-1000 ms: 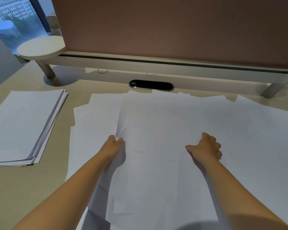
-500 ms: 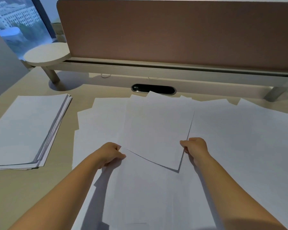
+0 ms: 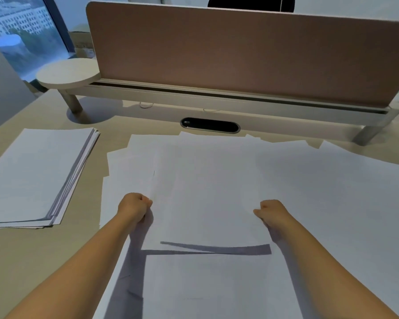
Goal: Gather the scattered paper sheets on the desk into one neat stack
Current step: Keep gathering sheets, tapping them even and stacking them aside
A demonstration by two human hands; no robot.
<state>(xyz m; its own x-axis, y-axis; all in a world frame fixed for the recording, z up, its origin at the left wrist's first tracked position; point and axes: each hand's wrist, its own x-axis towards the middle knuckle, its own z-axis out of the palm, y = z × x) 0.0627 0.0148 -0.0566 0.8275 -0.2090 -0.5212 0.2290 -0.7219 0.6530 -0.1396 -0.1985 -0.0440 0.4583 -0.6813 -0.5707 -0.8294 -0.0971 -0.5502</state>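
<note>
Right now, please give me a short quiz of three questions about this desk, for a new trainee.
1. True or false: both hands grip the same raised sheet by its side edges.
2. Where does the gathered stack lie? A) left of the loose sheets B) right of them C) on the round shelf
3. Fill in: the dark oval cable port sits just beyond the sheets' ____ edge.

Key
1. True: left hand and right hand hold it, and its near edge casts a shadow.
2. A
3. far

we hold both bare forearms stretched forward, left hand [image 3: 135, 207] and right hand [image 3: 271, 211] each curled, pinching a sheet's [image 3: 207, 196] side edges.
</note>
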